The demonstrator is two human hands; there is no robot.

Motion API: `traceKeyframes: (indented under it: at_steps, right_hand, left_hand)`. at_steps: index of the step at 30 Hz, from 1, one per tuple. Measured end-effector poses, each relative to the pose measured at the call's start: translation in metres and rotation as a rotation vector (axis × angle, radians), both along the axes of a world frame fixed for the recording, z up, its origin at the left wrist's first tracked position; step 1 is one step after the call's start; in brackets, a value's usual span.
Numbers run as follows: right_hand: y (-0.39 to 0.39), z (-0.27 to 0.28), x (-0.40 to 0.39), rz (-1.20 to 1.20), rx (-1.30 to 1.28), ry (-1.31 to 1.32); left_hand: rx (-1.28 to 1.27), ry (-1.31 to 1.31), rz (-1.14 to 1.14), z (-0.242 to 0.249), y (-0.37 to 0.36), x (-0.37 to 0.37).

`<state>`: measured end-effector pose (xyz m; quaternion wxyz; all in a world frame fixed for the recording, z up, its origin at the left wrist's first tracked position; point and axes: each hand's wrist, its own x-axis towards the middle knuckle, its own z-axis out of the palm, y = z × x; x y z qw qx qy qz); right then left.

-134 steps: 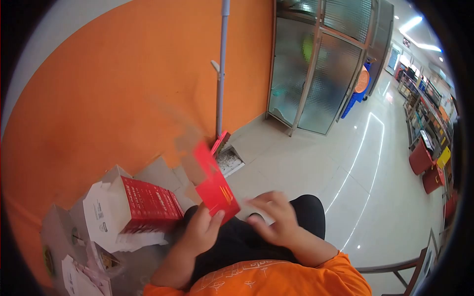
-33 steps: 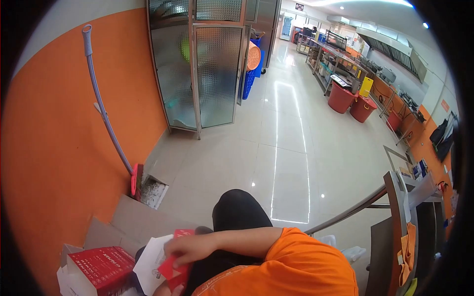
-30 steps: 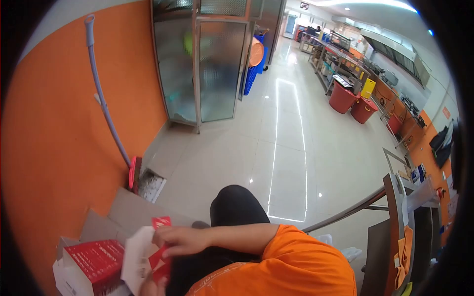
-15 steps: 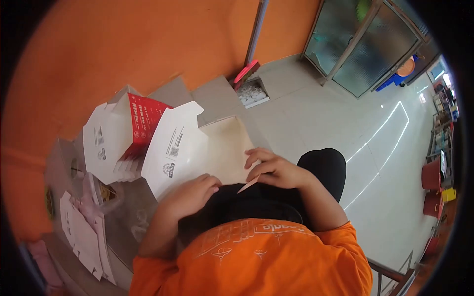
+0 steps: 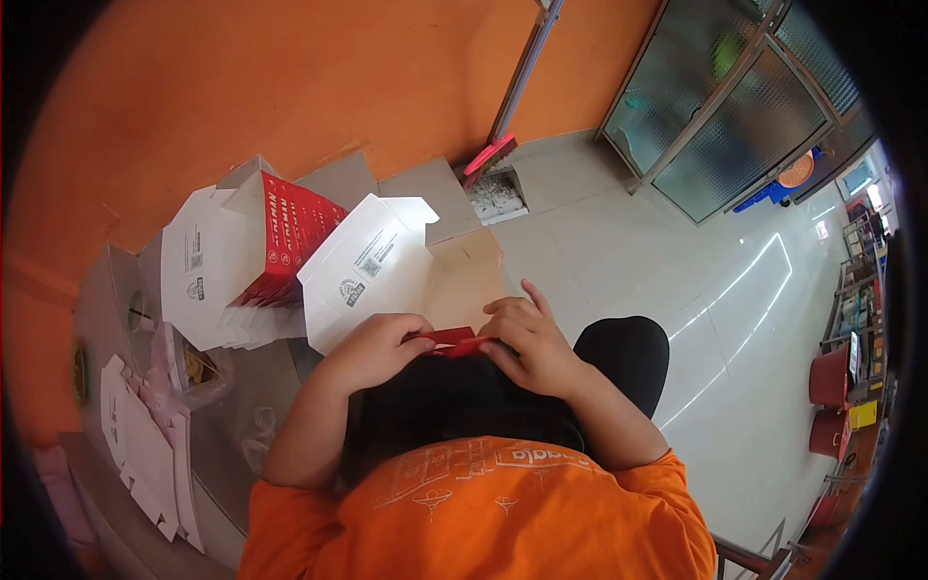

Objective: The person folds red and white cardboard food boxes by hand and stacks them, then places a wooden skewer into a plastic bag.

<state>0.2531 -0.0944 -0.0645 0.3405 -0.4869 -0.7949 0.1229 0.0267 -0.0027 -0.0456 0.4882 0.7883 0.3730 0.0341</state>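
A partly folded paper food box (image 5: 454,275) with a pale inside rests on my lap, its white printed lid (image 5: 372,261) spread to the left. My left hand (image 5: 385,350) pinches the left part of the box's near edge, where red flaps (image 5: 450,340) show. At the right part of that same edge, my right hand (image 5: 532,346) grips a red flap between thumb and fingers, one finger sticking up. The box's underside is out of sight.
Nested red-and-white boxes (image 5: 227,266) stand on the grey ledge to the left. Nearer lie flat white cartons (image 5: 150,454) and a clear plastic bag (image 5: 203,367). A pink broom (image 5: 491,158) leans on the orange wall. Glass doors (image 5: 744,116) are at the back right.
My left hand has moved right onto the near edge and now pinches it. The near flaps have folded up, showing red. The box has tilted, and the view has shifted slightly.
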Motion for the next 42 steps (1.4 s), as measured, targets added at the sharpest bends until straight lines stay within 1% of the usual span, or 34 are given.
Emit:
traceKeyframes:
  at_steps: [1, 2, 3, 4, 6, 7, 8, 9, 10, 11, 12, 13, 14, 15, 16, 18, 19, 21, 22, 24, 26, 27, 28, 29, 30, 32, 33, 34, 35, 36, 37, 39, 41, 42]
  right_hand:
    - [-0.001, -0.002, -0.004, 0.003, 0.0, -0.002]
    - [-0.001, -0.005, -0.009, -0.139, 0.055, -0.049]
    - [-0.002, -0.008, -0.012, -0.282, 0.112, -0.096]
    - [-0.002, -0.01, -0.015, -0.28, 0.116, -0.101]
    - [-0.002, -0.012, -0.019, -0.372, 0.217, -0.124]
    - [-0.002, -0.012, -0.018, -0.367, 0.221, -0.127]
    - [-0.003, -0.011, -0.016, -0.304, 0.249, -0.166]
    - [-0.003, -0.011, -0.015, -0.241, 0.276, -0.206]
    - [-0.003, -0.011, -0.015, -0.236, 0.279, -0.208]
    - [-0.003, -0.012, -0.015, -0.221, 0.243, -0.163]
    - [-0.002, -0.011, -0.014, -0.206, 0.208, -0.118]
    - [-0.001, -0.01, -0.013, -0.202, 0.214, -0.122]
    - [0.0, -0.007, -0.012, -0.223, 0.16, -0.068]
    - [0.001, -0.005, -0.011, -0.246, 0.104, -0.013]
    - [0.001, -0.002, -0.01, -0.244, 0.11, -0.016]
    - [0.001, 0.003, -0.009, -0.158, 0.101, -0.066]
    - [0.002, 0.003, -0.009, -0.159, 0.104, -0.065]
    - [0.001, 0.001, -0.01, -0.135, 0.133, -0.164]
    - [0.001, 0.0, -0.009, -0.132, 0.133, -0.161]
    - [0.001, 0.001, -0.007, -0.095, 0.254, -0.203]
    - [0.002, 0.001, -0.011, -0.107, 0.277, -0.173]
    - [0.002, 0.001, -0.012, -0.127, 0.297, -0.143]
    - [0.004, 0.004, -0.012, -0.124, 0.298, -0.147]
    - [0.007, 0.007, -0.011, -0.143, 0.315, -0.036]
    - [0.008, 0.01, -0.009, -0.167, 0.331, 0.076]
    - [0.011, 0.015, -0.005, -0.196, 0.342, 0.077]
    - [0.011, 0.017, -0.003, -0.216, 0.353, 0.081]
    - [0.009, 0.017, -0.002, -0.228, 0.357, 0.081]
    - [0.008, 0.018, -0.002, -0.223, 0.296, 0.135]
    - [0.007, 0.019, -0.001, -0.214, 0.236, 0.188]
    - [0.006, 0.022, -0.002, -0.22, 0.24, 0.187]
    - [0.004, 0.029, -0.003, -0.137, 0.28, 0.07]
    - [-0.001, 0.028, -0.003, -0.17, 0.304, 0.052]
    - [-0.002, 0.027, -0.002, -0.209, 0.33, 0.038]
  left_hand:
    - [0.057, -0.004, 0.003, 0.002, -0.003, 0.004]
    - [0.114, -0.008, 0.005, 0.003, -0.005, 0.007]
    - [0.116, -0.012, 0.006, 0.002, -0.006, 0.01]
    - [0.112, 0.0, 0.014, 0.001, -0.005, 0.012]
    - [0.113, 0.007, 0.027, -0.004, -0.004, 0.015]
    - [0.128, -0.069, 0.046, -0.009, -0.004, 0.016]
    - [0.143, -0.142, 0.066, -0.009, -0.005, 0.018]
    - [0.145, -0.145, 0.071, -0.006, -0.005, 0.019]
    - [0.132, -0.095, 0.047, -0.001, -0.003, 0.02]
    - [0.119, -0.045, 0.023, 0.002, -0.002, 0.021]
    - [0.123, -0.049, 0.027, 0.003, -0.002, 0.022]
    - [0.189, -0.066, 0.0, 0.003, -0.003, 0.022]
    - [0.256, -0.083, -0.028, 0.004, -0.003, 0.022]
    - [0.261, -0.087, -0.025, 0.006, -0.004, 0.022]
    - [0.285, -0.082, -0.04, 0.01, -0.006, 0.022]
    - [0.311, -0.078, -0.057, 0.013, -0.008, 0.023]
    - [0.342, -0.069, -0.065, 0.013, -0.008, 0.024]
    - [0.369, -0.056, -0.076, 0.014, -0.01, 0.025]
    - [0.378, -0.059, -0.091, 0.016, -0.011, 0.024]
    - [0.39, -0.056, -0.098, 0.025, -0.014, 0.022]
    - [0.806, -0.021, -0.037, 0.039, -0.018, 0.018]
    - [0.806, -0.022, -0.032, 0.047, -0.018, 0.016]
    - [0.895, -0.031, 0.094, 0.055, -0.016, 0.012]
    - [0.982, -0.042, 0.219, 0.059, -0.014, 0.009]
    - [0.982, -0.047, 0.215, 0.056, -0.011, 0.003]
    - [0.952, 0.201, 0.23, 0.044, -0.003, -0.009]
    - [0.957, 0.197, 0.218, 0.038, 0.001, -0.009]
    - [0.944, 0.094, 0.256, 0.03, 0.004, -0.009]
    - [0.928, -0.009, 0.296, 0.023, 0.006, -0.008]
    - [0.961, 0.074, 0.325, 0.018, 0.005, -0.004]
    - [0.964, 0.07, 0.319, 0.016, 0.005, -0.002]
    - [0.985, 0.009, 0.327, 0.015, 0.005, 0.005]
    - [1.009, 0.023, 0.296, 0.017, 0.009, 0.006]
    - [0.824, -0.115, 0.238, 0.01, 0.017, 0.002]
